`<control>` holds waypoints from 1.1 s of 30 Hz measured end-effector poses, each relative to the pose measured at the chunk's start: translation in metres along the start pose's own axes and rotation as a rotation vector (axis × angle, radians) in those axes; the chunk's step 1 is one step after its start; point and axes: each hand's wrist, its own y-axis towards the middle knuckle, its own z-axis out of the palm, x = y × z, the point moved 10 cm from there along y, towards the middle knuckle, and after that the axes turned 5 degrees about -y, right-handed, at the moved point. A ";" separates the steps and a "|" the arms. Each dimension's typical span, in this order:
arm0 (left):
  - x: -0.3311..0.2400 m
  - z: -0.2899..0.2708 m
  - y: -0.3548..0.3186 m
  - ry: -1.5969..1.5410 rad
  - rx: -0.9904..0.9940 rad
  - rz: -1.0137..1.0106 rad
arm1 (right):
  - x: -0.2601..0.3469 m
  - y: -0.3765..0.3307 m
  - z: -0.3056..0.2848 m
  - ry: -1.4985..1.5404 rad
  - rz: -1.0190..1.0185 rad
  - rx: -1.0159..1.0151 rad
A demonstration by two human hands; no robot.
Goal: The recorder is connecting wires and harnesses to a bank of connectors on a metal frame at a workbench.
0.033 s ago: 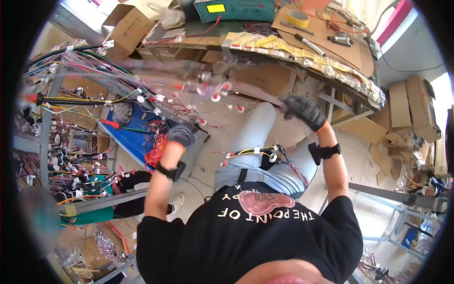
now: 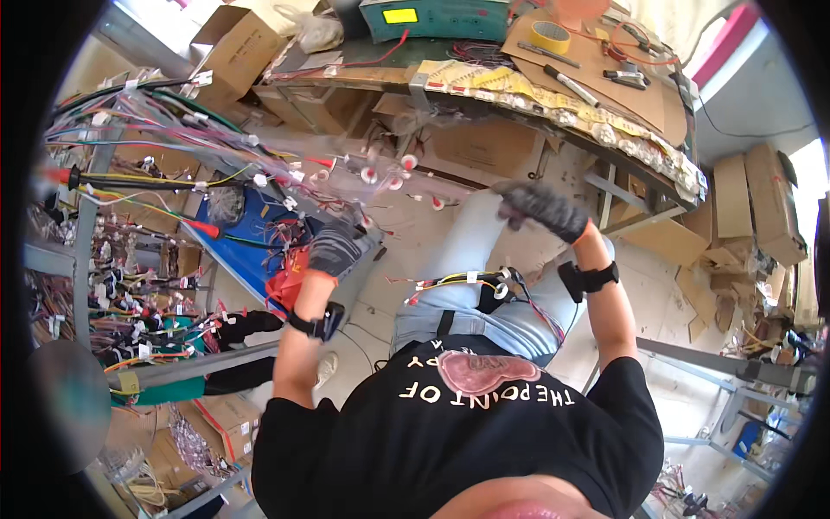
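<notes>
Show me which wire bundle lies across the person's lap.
The wire bundle with yellow and black strands, resting on the light-blue jeans; the wires massed at the left lie off them.

Wire bundle [image 2: 186, 137], multi-col. (pink, green, black, yellow), ran from upper L of frame twd upper ctr., sloping slightly down, strands loosely fanned; white connectors [image 2: 260, 180] & round red-white ends [image 2: 368, 176] showed nr. upper ctr., partly blurred.
</notes>
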 end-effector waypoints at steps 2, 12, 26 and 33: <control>-0.022 -0.072 -0.031 0.195 -0.574 0.140 | 0.020 0.026 0.054 -0.106 -0.008 0.184; 0.018 -0.078 -0.079 -1.589 -0.799 -0.170 | 0.040 0.101 0.050 0.194 -0.225 0.213; -0.060 -0.043 -0.097 -2.353 -0.247 0.102 | 0.044 0.071 0.082 -0.096 -0.074 0.201; -0.025 0.061 -0.126 -2.043 0.079 -0.208 | 0.035 0.078 0.015 -0.008 -0.211 0.054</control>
